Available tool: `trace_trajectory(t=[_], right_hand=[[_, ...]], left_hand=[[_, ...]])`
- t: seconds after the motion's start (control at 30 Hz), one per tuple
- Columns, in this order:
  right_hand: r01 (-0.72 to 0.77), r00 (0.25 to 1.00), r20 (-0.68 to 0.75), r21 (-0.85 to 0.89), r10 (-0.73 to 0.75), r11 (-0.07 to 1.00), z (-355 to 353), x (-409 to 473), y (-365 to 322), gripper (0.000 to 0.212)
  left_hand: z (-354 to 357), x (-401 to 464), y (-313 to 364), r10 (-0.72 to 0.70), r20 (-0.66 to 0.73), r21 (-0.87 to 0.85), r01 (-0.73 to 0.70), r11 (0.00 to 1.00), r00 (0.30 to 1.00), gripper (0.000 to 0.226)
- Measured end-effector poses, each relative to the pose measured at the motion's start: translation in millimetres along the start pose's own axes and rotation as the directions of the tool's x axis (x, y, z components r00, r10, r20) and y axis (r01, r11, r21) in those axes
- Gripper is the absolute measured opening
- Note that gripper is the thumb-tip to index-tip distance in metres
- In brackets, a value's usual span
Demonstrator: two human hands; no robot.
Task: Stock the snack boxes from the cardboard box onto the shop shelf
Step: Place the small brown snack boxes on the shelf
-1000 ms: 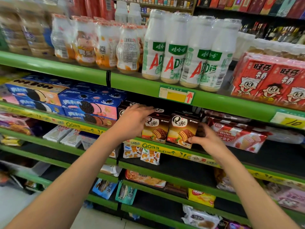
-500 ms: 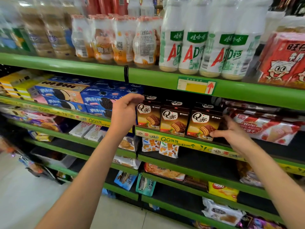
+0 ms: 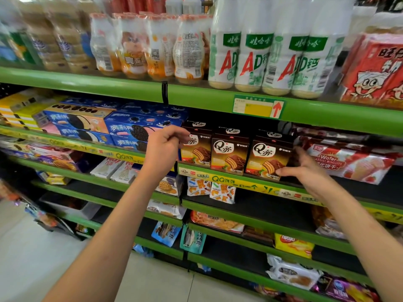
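Now my left hand half curled, empty, hiding left snack box. Right hand open, fingertips touching right snack box. Top bottles blurry.

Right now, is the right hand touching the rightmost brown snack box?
Touching. The head view shows the right hand with its thumb tip on the lower right front corner of the rightmost brown snack box, other fingers reaching behind its right side.

Three brown snack boxes stand upright in a row on the green shop shelf, side by side and touching — each front shows a white "Q" logo and a chocolate-coated cake, faces turned outward at the shelf's front edge.
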State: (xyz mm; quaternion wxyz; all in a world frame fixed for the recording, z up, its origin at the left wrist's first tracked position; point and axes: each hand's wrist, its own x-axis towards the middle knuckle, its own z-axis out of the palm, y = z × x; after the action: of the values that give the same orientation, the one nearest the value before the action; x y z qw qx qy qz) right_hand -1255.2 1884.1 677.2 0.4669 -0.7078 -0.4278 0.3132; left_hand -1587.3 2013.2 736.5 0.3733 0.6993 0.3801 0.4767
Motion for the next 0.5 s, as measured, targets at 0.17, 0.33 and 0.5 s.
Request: trace_trajectory(t=[0.17, 0.33, 0.5], right_hand=[[-0.008, 1.0, 0.002, -0.007, 0.008, 1.0, -1, -3, -1, 0.069], [-0.012, 1.0, -0.004, 0.023, 0.012, 1.0, 2, -5, -3, 0.071], [-0.01, 0.998, -0.067, 0.03, 0.012, 1.0, 3, -8, -3, 0.079]], left_hand=[[7, 0, 5, 0.116, 0.087, 0.234, -0.133, 0.963, 0.989, 0.035], [30, 8, 23, 0.418, 0.422, 0.524, -0.592, 0.612, 0.805, 0.034], [63, 36, 37, 0.03, 0.672, 0.682, -0.634, 0.364, 0.74, 0.079]])
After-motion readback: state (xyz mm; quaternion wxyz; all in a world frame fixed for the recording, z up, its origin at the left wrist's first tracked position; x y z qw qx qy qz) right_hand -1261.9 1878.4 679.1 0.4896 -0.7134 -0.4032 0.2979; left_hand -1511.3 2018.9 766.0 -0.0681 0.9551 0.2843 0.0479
